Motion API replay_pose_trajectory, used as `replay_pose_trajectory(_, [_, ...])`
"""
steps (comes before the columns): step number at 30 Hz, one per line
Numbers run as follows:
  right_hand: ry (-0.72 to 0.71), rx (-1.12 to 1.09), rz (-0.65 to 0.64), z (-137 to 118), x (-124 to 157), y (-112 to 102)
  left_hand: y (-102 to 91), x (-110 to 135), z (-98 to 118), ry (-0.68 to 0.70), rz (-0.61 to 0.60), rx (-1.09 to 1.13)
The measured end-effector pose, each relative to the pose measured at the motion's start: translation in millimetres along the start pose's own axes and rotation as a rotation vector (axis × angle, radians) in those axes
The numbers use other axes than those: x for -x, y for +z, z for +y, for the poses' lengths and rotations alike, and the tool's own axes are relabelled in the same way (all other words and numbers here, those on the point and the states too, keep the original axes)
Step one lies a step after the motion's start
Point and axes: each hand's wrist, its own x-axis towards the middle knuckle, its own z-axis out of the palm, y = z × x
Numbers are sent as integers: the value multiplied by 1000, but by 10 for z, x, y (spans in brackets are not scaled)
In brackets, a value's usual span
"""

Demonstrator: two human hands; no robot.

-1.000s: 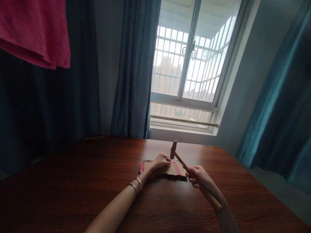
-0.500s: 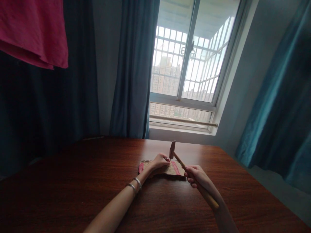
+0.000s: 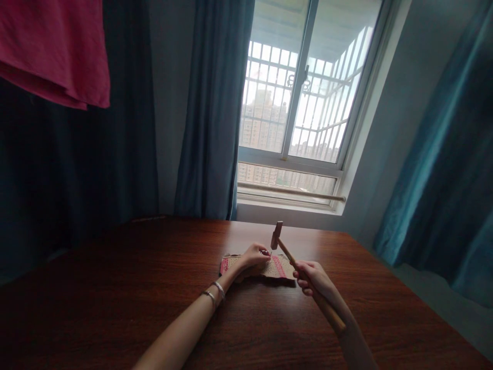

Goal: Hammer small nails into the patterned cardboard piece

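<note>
Hammer [image 3: 286,252] above dotted cardboard [image 3: 274,268]

The cardboard lies flat on the wooden table [image 3: 173,318], pink bands running across it, its near edge ragged. The left hand [image 3: 252,256] rests over its middle, thumb and fingers pinched together on a thin upright pin [image 3: 270,253] – too small to tell whether it is a nail. Two bracelets [image 3: 214,293] circle that wrist. The right hand [image 3: 314,277] is wrapped around the hammer's handle partway along, with the butt reaching back beside the forearm and the head just apart from the pin.

The hammer probably feels heavy at the head and stiff throughout; its smooth-looking handle should offer a sure enough grip, and a hold nearer the butt would likely give more weight, while the present one favours control. The pin looks light, rigid and easily tipped, so it is best held low between fingertips, clear of the head. The cardboard is likely light and soft enough to dent or slide – steadied best by a palm laid flat on it.
</note>
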Motion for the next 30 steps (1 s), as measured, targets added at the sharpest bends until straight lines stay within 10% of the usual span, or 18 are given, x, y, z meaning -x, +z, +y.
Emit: replay_pose_trajectory(30, [24,54,-30,-29,52,22,18,-2,38,-54,-4,-19])
